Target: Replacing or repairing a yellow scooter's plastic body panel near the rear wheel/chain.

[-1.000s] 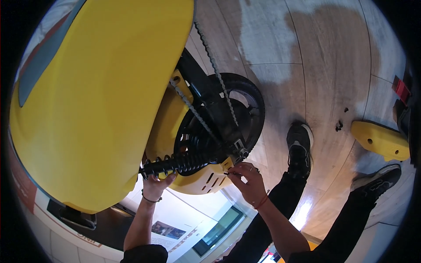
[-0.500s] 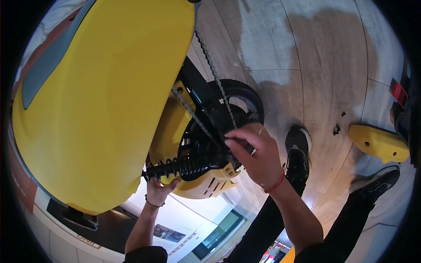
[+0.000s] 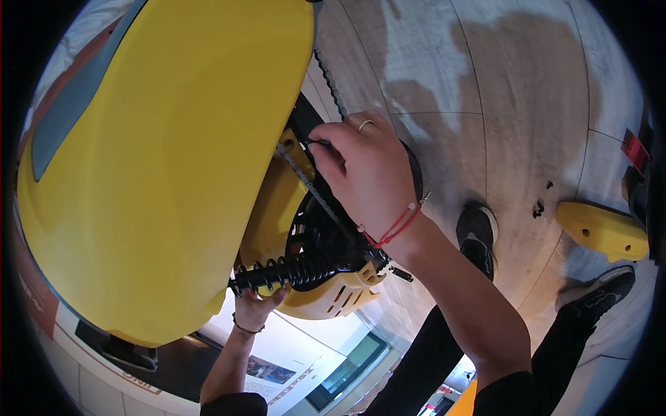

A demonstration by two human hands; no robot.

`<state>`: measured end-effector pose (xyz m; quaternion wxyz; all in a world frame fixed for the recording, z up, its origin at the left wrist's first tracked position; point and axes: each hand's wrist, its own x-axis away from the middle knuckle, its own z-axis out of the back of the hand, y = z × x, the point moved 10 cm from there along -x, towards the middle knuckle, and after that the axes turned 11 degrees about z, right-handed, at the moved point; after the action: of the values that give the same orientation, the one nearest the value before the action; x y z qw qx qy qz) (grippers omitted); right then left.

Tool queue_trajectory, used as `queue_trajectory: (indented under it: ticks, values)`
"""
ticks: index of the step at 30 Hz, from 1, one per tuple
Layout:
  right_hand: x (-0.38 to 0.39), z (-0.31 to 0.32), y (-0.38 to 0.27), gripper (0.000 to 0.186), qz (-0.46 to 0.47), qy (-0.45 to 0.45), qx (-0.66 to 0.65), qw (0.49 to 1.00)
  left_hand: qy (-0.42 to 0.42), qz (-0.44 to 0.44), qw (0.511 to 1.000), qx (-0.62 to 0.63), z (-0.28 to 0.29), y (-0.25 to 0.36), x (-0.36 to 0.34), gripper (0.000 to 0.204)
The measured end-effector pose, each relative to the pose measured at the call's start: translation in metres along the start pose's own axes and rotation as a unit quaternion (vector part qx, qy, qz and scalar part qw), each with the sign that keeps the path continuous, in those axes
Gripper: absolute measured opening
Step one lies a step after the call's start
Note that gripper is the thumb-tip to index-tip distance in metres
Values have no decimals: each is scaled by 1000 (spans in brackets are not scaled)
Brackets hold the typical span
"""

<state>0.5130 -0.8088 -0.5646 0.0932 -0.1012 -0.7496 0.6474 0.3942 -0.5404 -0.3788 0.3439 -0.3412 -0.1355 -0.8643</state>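
Note:
A scooter-like machine has a large yellow body shell (image 3: 180, 166) at the left, and a black coil-spring shock absorber (image 3: 281, 272) sticks out from under it. My left hand (image 3: 255, 306) is beneath the spring, beside the slotted yellow cover (image 3: 333, 297); its thumb shows, its other fingers are hidden. Over the black swingarm (image 3: 305, 118), my right hand (image 3: 368, 170) is closed, thumb and index finger nearly together. Whatever they pinch, if anything, is too small to name. One run of a drive chain (image 3: 330, 82) passes behind that hand; another chain run (image 3: 305, 179) slants below its fingertips.
A black wheel (image 3: 414, 163) shows past my right wrist. Small dark parts (image 3: 538, 209) lie on the wood-look floor, near a loose yellow cover piece (image 3: 600, 229). My shoes (image 3: 477, 232) stand right of the machine. A white cabinet with a printed panel (image 3: 277, 371) is below.
My right hand has moved up and left along the swingarm, from near the wheel hub, and now covers part of the chain. My left hand stays by the spring. The view has shifted slightly.

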Motion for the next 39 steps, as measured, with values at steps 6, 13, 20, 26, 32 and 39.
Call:
queue_trajectory:
  ticks: [6, 13, 20, 26, 32, 39]
  values:
    - [-1, -21, -6, 9, 42, 0, 35, 999, 0, 4, 1000, 15, -4, 6, 2, 48]
    - [9, -34, -12, 10, 52, -13, 35, 998, 32, 32, 999, 24, 0, 7, 5, 44]
    - [7, -39, -14, 11, 68, -17, 82, 994, 39, 47, 997, 36, -5, 15, 5, 37]
    - [5, -45, -21, 9, 108, -45, 136, 984, 16, 47, 999, 8, -10, 25, 8, 32]
    - [3, -43, -25, 13, 106, -46, 175, 978, 32, -22, 999, -2, -8, 41, 8, 32]
    - [6, -42, -17, 20, 89, -33, 109, 990, 32, 7, 999, 0, -12, 39, 8, 29]
